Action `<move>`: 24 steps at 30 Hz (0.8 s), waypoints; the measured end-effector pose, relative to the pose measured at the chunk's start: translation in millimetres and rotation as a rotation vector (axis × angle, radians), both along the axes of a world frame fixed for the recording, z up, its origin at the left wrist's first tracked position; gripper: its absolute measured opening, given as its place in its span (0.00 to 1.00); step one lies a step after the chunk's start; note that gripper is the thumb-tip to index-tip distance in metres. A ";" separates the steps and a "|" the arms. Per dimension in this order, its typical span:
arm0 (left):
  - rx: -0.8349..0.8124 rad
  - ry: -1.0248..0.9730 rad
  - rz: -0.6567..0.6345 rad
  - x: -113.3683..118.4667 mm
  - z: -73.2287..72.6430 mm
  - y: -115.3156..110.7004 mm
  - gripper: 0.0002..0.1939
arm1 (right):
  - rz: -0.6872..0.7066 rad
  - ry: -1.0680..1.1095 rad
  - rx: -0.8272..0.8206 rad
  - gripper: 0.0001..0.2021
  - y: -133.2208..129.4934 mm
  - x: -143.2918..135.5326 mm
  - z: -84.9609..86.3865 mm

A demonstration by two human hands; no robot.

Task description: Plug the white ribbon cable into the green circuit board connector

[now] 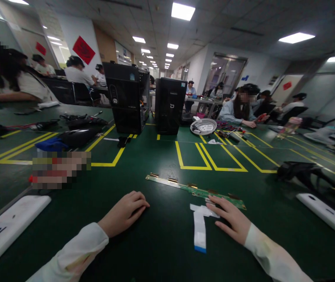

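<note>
My left hand (126, 213) rests on the green tabletop, its fingers loosely bent, with nothing visible in it. To its right lies a long, narrow green circuit board (182, 185) with several short golden-brown flex tabs along its far edge. My right hand (232, 217) is open, fingers spread, its fingertips at the near side of the board's right part. Below them is a white flat ribbon cable (199, 229), bent into a T shape, with a blue end facing me. The fingertips hide where the cable meets the board, so I cannot tell whether they are joined.
Two black computer towers (170, 105) stand beyond the board, with a white round basket (203, 127) to their right. White long cases lie at the left (15, 227) and right (327, 215). Yellow tape (195, 168) marks the table. Other people sit at tables around.
</note>
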State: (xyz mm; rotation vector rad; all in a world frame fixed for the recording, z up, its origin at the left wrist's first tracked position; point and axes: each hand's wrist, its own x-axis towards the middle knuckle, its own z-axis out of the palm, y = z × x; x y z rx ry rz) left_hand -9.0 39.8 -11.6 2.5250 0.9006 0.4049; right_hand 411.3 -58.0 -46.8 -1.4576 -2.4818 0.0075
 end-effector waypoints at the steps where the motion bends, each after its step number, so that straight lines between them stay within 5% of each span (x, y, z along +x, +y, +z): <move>1: 0.000 0.001 0.007 0.3 -0.1 -0.2 0.13 | -0.048 0.007 0.017 0.24 -11.6 17.4 -1.1; 7: 0.004 -0.011 0.027 1.5 -3.5 -0.4 0.14 | -0.331 0.059 0.025 0.25 -69.6 113.3 -7.7; 13: -0.007 -0.014 0.046 1.0 -6.8 0.2 0.15 | -0.533 0.074 0.049 0.29 -91.6 182.8 -34.5; 18: 0.020 0.016 0.060 4.2 -6.5 0.5 0.15 | -0.708 -0.010 0.139 0.30 -76.2 203.5 -50.1; 24: 0.028 -0.002 0.048 5.0 -9.3 2.3 0.16 | -0.919 -0.124 0.069 0.29 -23.7 196.3 -39.9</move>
